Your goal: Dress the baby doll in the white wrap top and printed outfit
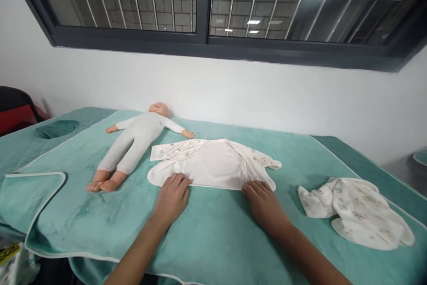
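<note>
Wall: the white wall [216, 89] is rising behind everything, carrying a dark-framed window [196, 44] with metal bars showing through the glass.
Green cover: the cover [213, 236] is spreading beneath the things, its pale-edged corner folding over at the left.
Doll: the doll [143, 130] is lying face up at the left, head near the wall, one arm stretching toward the shirt.
Spread shirt: the white shirt [213, 162] is lying flat mid-cover, between doll and bundle, patterned sleeves reaching out to both sides.
Bundle: a printed garment [362, 211] is lying crumpled at the right, apart from the shirt.
Left hand: the hand [171, 198] is touching the near hem, left of centre.
Right hand: the hand [265, 202] is touching the same hem near its right end.
Grip: fingers are bending over the hem on both sides; with thumbs largely hidden, I cannot tell whether either hand is pinching cloth.
</note>
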Action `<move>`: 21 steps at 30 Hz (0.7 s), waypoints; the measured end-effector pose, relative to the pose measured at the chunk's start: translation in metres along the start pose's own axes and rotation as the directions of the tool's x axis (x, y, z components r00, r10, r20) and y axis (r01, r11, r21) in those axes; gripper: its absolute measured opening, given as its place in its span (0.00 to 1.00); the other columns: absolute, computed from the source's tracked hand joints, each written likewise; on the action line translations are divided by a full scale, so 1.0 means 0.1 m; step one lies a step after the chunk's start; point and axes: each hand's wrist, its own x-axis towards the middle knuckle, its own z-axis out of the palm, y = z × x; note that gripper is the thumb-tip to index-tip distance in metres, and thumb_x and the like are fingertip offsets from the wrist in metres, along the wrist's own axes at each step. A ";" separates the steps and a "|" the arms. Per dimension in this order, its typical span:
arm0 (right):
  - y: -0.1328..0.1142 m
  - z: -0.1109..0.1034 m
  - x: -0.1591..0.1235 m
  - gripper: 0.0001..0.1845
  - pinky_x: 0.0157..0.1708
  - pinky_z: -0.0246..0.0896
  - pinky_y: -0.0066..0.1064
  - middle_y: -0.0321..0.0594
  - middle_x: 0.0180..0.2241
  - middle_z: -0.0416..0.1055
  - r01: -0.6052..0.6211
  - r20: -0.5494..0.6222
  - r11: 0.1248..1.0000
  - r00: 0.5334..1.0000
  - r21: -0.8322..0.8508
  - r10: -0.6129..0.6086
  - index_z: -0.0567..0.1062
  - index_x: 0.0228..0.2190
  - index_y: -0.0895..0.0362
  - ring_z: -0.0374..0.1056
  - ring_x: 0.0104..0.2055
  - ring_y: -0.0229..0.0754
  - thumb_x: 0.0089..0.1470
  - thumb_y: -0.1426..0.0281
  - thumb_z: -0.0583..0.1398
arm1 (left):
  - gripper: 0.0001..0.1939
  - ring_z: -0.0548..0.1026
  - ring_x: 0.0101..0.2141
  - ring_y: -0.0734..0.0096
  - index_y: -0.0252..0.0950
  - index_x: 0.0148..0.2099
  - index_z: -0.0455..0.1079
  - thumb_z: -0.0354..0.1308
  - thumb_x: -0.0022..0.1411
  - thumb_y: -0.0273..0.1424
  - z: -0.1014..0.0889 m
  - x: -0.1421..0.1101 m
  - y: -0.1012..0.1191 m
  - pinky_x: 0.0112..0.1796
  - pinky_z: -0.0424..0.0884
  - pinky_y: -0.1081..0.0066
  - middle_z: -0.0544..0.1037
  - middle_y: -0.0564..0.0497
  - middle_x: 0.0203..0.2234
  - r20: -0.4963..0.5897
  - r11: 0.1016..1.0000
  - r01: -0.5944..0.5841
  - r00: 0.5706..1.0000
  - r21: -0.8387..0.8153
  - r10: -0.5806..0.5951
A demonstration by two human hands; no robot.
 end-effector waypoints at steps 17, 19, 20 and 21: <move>1.10 -0.17 0.26 0.26 0.39 0.63 0.38 0.55 0.45 0.70 -0.677 -0.082 0.731 0.726 0.085 0.682 0.71 0.43 0.60 0.68 0.44 0.52 0.54 0.51 0.55 | 0.10 0.70 0.32 0.66 0.37 0.32 0.66 0.47 0.65 0.28 -0.08 0.03 0.05 0.34 0.66 0.66 0.72 0.50 0.27 0.055 0.991 0.022 0.998 -0.129 -0.015; 1.33 -0.17 0.26 0.25 0.31 0.60 0.34 0.49 0.36 0.73 -0.718 0.144 0.692 0.694 0.076 0.705 0.72 0.34 0.58 0.69 0.34 0.48 0.52 0.48 0.55 | 0.10 0.70 0.32 0.66 0.38 0.33 0.67 0.47 0.66 0.28 -0.07 0.04 0.05 0.34 0.66 0.66 0.73 0.50 0.27 0.057 0.992 0.032 0.998 -0.119 -0.026; 1.40 -0.19 0.26 0.24 0.28 0.58 0.33 0.45 0.31 0.72 -0.707 0.223 0.704 0.698 0.067 0.680 0.71 0.30 0.57 0.67 0.30 0.45 0.52 0.47 0.55 | 0.10 0.71 0.32 0.66 0.38 0.33 0.67 0.47 0.66 0.29 -0.07 0.05 0.05 0.34 0.67 0.66 0.73 0.50 0.27 0.061 0.993 0.037 0.998 -0.116 -0.030; 1.46 -0.21 0.26 0.23 0.27 0.55 0.32 0.42 0.27 0.71 -0.686 0.262 0.725 0.712 0.062 0.651 0.69 0.27 0.56 0.65 0.28 0.43 0.52 0.48 0.55 | 0.11 0.71 0.32 0.66 0.38 0.33 0.67 0.47 0.66 0.29 -0.07 0.05 0.05 0.34 0.67 0.66 0.73 0.50 0.28 0.064 0.992 0.043 0.997 -0.115 -0.036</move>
